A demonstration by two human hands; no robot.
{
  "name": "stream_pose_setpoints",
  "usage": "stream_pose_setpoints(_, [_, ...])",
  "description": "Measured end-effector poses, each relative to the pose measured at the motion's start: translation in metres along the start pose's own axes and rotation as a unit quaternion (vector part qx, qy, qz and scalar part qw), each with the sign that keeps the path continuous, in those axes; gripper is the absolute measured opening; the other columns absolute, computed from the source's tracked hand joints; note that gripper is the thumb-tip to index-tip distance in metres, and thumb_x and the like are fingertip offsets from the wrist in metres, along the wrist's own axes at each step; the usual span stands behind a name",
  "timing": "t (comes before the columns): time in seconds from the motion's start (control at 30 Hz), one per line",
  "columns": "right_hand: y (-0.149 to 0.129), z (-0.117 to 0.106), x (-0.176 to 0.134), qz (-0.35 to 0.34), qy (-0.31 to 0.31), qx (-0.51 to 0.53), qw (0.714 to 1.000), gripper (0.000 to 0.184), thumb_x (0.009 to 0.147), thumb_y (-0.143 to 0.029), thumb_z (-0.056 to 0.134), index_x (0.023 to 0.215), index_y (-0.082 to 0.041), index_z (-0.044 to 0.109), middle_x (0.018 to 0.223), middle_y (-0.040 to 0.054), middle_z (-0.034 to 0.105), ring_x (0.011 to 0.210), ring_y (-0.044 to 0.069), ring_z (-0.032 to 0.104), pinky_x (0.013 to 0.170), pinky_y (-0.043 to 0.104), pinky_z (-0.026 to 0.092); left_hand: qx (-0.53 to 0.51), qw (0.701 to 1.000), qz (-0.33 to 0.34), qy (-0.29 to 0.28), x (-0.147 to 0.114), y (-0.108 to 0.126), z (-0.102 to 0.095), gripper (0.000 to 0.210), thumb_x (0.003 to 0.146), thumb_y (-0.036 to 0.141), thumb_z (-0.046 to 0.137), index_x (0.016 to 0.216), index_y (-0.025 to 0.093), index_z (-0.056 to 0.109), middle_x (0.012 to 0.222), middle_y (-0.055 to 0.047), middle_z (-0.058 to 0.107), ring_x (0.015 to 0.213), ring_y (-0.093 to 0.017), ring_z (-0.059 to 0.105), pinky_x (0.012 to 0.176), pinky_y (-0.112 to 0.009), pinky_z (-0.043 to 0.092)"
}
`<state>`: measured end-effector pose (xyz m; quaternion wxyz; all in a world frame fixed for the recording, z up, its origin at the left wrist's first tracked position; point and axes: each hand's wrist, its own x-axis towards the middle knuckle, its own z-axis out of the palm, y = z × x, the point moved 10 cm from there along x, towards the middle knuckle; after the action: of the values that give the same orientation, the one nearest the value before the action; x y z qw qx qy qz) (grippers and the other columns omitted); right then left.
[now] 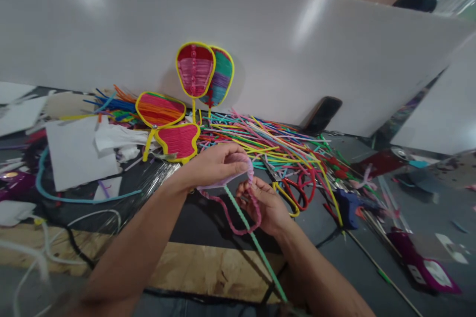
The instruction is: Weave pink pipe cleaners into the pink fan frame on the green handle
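Note:
My left hand (pixel 211 163) is closed around a small lilac fan-shaped piece (pixel 227 181), thumb lying along its face. A mint-green twisted pipe-cleaner stem (pixel 256 242) runs from the piece down toward the lower right. A dark pink pipe cleaner (pixel 238 232) hangs below in a loose loop, one end by the piece's left edge. My right hand (pixel 266 203) pinches this pink pipe cleaner at the piece's right rim, where it appears wound around the edge. The far side of the piece is hidden by my left hand.
Yellow-rimmed fans (pixel 195 69) lean on the white partition (pixel 122 34). Loose pipe cleaners (pixel 260 133) spread behind my hands. Red-handled scissors (pixel 307 190), a blue glue gun (pixel 347 208) and a can (pixel 386 161) lie rightward; a phone (pixel 323 114) leans behind. Paper sheets (pixel 80 153) lie left.

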<state>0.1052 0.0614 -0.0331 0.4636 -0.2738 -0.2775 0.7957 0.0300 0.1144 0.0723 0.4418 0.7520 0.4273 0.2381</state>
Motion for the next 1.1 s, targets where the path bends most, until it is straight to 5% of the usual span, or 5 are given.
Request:
stream_pose_setpoints(0.23, [-0.016,-0.012,0.004,-0.076,0.049,-0.102,0.991,0.030,0.072,-0.040,0.072,0.096,-0.023,0.064,0.079,0.0002,0.067,0.072,0.012,0.062,0.072,0.025,0.047,0.061,0.998,-0.030,-0.003,0.003,-0.018,0.000,0.035,0.078,0.045,0.052,0.085,0.014,0.065,0.068,0.001,0.058,0.058,-0.011,0.049,0.049,-0.019,0.032])
stream_pose_setpoints(0.43, [-0.021,-0.015,0.003,-0.090,0.084,-0.237,0.964,0.027,0.067,-0.036,0.076,0.087,-0.020,0.066,0.069,-0.0005,0.067,0.069,0.013,0.061,0.072,0.028,0.046,0.144,0.989,-0.013,-0.014,0.007,-0.018,0.010,0.030,0.079,0.038,0.048,0.078,0.015,0.066,0.066,0.001,0.059,0.061,-0.012,0.051,0.050,-0.020,0.029])
stream_pose_setpoints(0.93, [-0.007,-0.012,0.005,-0.034,0.032,-0.191,0.980,0.024,0.077,-0.042,0.066,0.080,-0.019,0.064,0.072,0.0010,0.067,0.061,0.010,0.055,0.063,0.025,0.044,0.151,0.986,-0.001,-0.067,0.006,-0.020,0.022,0.028,0.081,0.037,0.048,0.078,0.016,0.066,0.068,0.001,0.063,0.062,-0.013,0.055,0.053,-0.021,0.034])
stream_pose_setpoints(1.0, [-0.014,-0.019,0.005,-0.053,0.059,-0.164,0.983,0.023,0.075,-0.041,0.068,0.076,-0.019,0.062,0.068,-0.0005,0.065,0.059,0.009,0.054,0.061,0.022,0.044,0.139,0.990,0.006,-0.022,0.009,-0.017,0.014,0.028,0.081,0.038,0.049,0.087,0.017,0.067,0.077,0.000,0.066,0.070,-0.015,0.058,0.059,-0.023,0.039])
stream_pose_setpoints(1.1, [-0.035,-0.033,0.005,-0.097,0.100,-0.085,0.987,0.023,0.071,-0.040,0.073,0.076,-0.020,0.061,0.065,-0.0032,0.063,0.056,0.007,0.054,0.054,0.018,0.044,0.106,0.981,0.038,0.158,0.006,-0.009,-0.028,0.033,0.080,0.037,0.054,0.106,0.018,0.061,0.106,-0.006,0.064,0.097,-0.020,0.058,0.081,-0.029,0.042])
